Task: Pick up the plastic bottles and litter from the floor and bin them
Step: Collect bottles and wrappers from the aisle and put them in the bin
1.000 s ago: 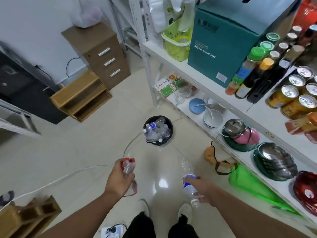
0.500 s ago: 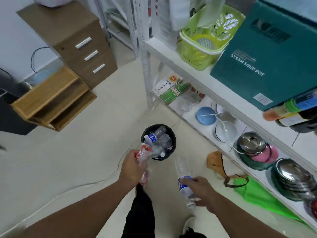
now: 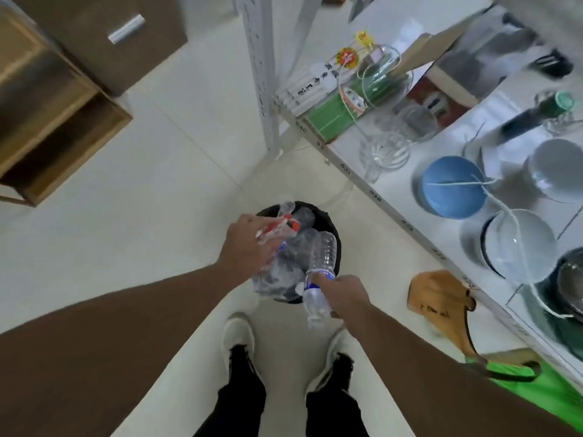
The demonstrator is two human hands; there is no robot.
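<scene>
The floor (image 3: 176,190) takes up most of my view, pale and glossy, and I see no loose bottles or litter on the stretch that shows, though much of the room is out of frame. To my right runs a white shelf (image 3: 388,197) carrying bowls and glassware; to my left stand a brown drawer unit (image 3: 94,36) and an open wooden box (image 3: 53,121). Straight ahead of my feet sits the bin (image 3: 331,228), black and round, already heaped with clear plastic bottles that rise to its rim and above it. My left hand (image 3: 249,247) hovers over that heap, fingers curled round a crumpled red and white bottle (image 3: 277,227); how firm the grip is I cannot tell, as the picture is blurred there. My right hand (image 3: 342,293) is closed round a clear bottle with a blue label (image 3: 318,279), held at the near edge of the bin with its base angled over the pile and its neck pointing back toward me. I judge the task close to done: both items are above the bin and only need letting go, but the pile is so full that they may roll off, and a last look round the floor is still owed.
</scene>
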